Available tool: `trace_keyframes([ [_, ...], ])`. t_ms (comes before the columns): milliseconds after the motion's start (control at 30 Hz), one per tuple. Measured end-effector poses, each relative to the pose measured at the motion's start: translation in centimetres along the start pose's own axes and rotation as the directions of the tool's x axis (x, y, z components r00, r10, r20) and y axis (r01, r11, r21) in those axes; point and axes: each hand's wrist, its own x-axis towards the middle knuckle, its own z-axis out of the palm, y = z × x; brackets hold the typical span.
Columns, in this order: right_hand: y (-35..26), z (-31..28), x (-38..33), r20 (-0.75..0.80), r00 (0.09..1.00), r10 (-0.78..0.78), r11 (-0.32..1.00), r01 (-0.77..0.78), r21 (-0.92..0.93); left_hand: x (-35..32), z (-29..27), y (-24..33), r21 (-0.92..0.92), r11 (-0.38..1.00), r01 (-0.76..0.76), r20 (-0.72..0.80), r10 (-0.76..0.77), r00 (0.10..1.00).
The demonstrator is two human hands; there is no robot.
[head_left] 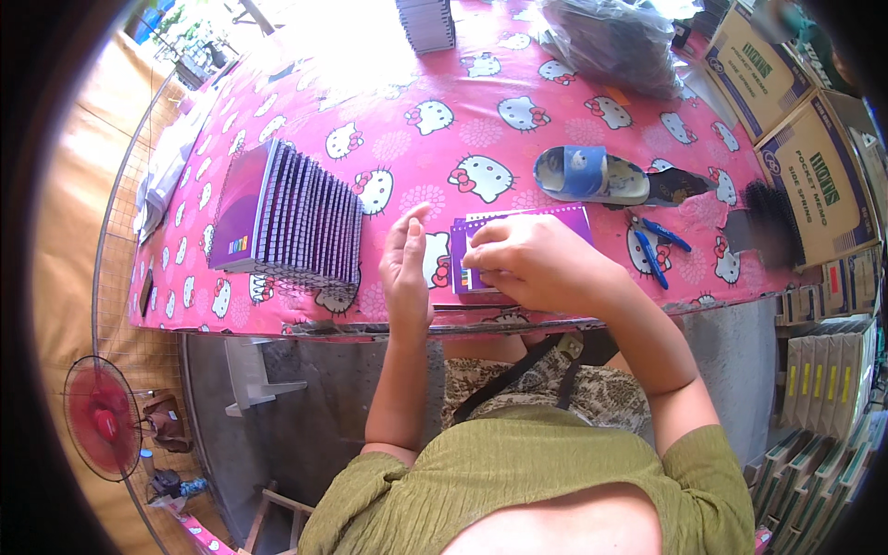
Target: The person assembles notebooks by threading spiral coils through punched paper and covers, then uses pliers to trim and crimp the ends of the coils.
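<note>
A small pile of purple notebook pieces (575, 218) with punched holes along the far edge lies in front of me near the table's front edge. My right hand (546, 264) is over it, fingers curled and pinched together at the pile's left side. What is between those fingertips, if anything, is hidden. Just left of the pile, my left hand (404, 268) is raised on edge with fingers stretched out and nothing in it. Farther left stands a tall stack of purple spiral notebooks (301, 217), their wire bindings in rows.
Blue-handled pliers (652, 248) and a blue slipper (592, 176) lie to the right, with a black bristly bundle (775, 225) beyond. Another notebook stack (426, 25) and a plastic bag (615, 42) are at the back. Cardboard boxes (819, 176) line the right; a red fan (102, 418) stands left.
</note>
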Motion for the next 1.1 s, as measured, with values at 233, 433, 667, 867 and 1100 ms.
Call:
trace_keyframes([
  [233, -3.6, -0.2, -2.6, -0.419, 0.904, -0.089, 0.995, 0.065, -0.071, -0.7, 1.7, 5.2, -0.234, 0.949, 0.212, 0.388, -0.109, 0.915],
  [433, -0.3, -2.5, -6.0, -0.707, 0.687, 0.168, 0.973, -0.229, 0.008, -0.9, 2.9, 5.4, 0.052, 0.974, -0.219, 0.349, 0.188, 0.918],
  [667, 1.7, 1.3, -6.4, -0.306, 0.823, 0.479, 0.671, -0.119, 0.732, -0.5, 3.3, 2.4, 0.279, 0.773, -0.569, 0.482, 0.4, 0.779],
  [867, 1.3, 1.7, -5.9, -0.4, 0.797, 0.452, 0.785, -0.143, 0.603, -1.0, 3.6, 3.1, 0.387, 0.743, -0.546, 0.434, 0.376, 0.819],
  [1100, 4.3, -1.1, -7.6, -0.471, 0.87, 0.146, 0.986, -0.09, 0.14, -1.0, 7.3, 5.9, 0.556, 0.532, -0.638, 0.416, 0.487, 0.768],
])
